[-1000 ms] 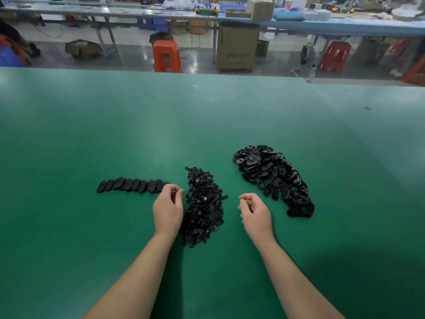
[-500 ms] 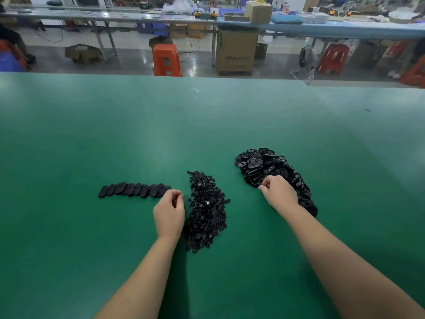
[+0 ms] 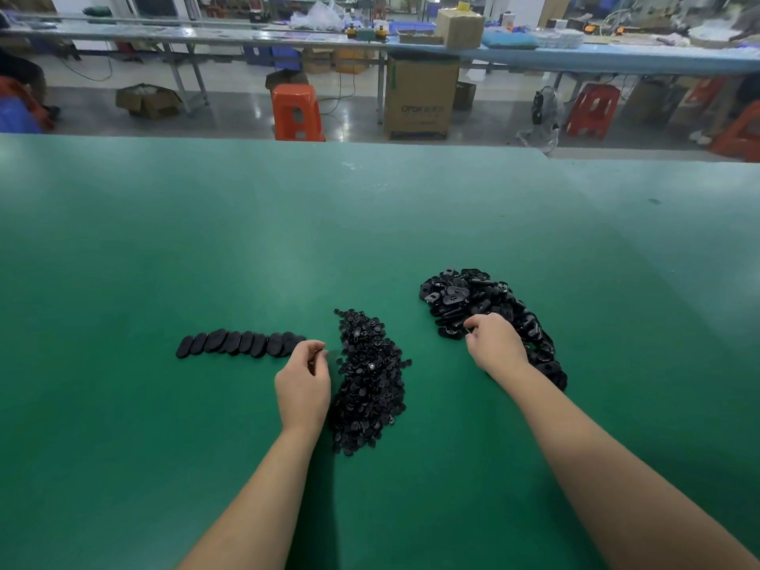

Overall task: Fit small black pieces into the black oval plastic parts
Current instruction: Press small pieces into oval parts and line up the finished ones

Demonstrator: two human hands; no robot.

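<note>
Right hand (image 3: 495,343) fingers curled into oval parts pile (image 3: 489,314), left hand (image 3: 303,384) fingers curled; grasps unclear.

Tabletop (image 3: 288,240): plain green, no pattern, pale sheen toward 12 o'clock.
Small pieces (image 3: 370,380), heap at centre: black, glossy flecks.
Oval parts (image 3: 473,298), heap at 2 o'clock of the pieces: black, shiny highlights.
Row of ovals (image 3: 238,343) at 9 o'clock of the pieces: matt black, uniform.
Beyond the tabletop, floor (image 3: 230,113): grey, reflective.
Stool (image 3: 297,113) at 12 o'clock: orange-red.
Stool (image 3: 592,111) at 1 o'clock: red.
Carton (image 3: 419,98) between them: brown, dark print on its face.
Far bench (image 3: 596,59): light blue top.
Bins (image 3: 271,57) under it: blue.
</note>
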